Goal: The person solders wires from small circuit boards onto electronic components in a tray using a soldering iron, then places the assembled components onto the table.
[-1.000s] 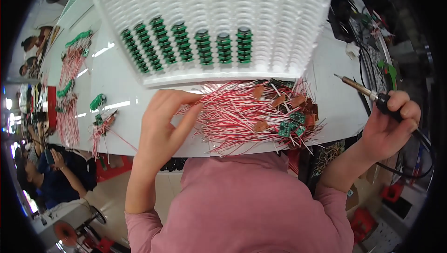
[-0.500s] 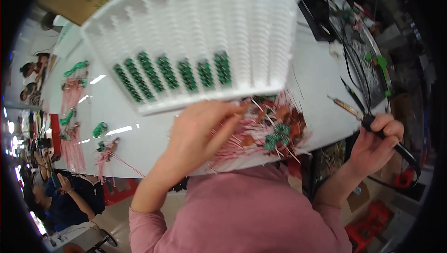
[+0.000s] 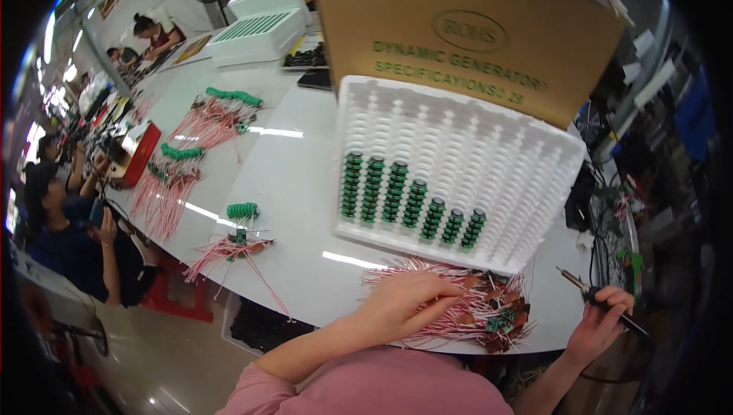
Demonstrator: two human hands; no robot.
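Observation:
In my right hand (image 3: 598,329), at the lower right, is a soldering iron (image 3: 633,325), its metal tip pointing up and left, away from the table. My left hand (image 3: 401,306) rests over a heap of pink and white wires (image 3: 416,331) at the table's front edge. Its thumb and fingertips come together in a pinch; whatever is between them is too small to make out. Among the wires lie small green circuit boards (image 3: 500,322) and brown-orange flat pieces (image 3: 521,310). Just behind the heap stands a white foam tray (image 3: 527,186) with rows of green coil-like parts (image 3: 395,193).
A cardboard box (image 3: 473,3) stands behind the tray. On the left part of the table (image 3: 282,178) lie bundles of wired green parts (image 3: 182,153) and a red box (image 3: 140,157). A person in dark clothing (image 3: 65,224) sits at the left. A green tool (image 3: 632,262) is at the right.
The view has tilted up and turned left, so the tray and hands appear lower and further right. The soldering iron stays in my right hand, and my left hand stays at the wires.

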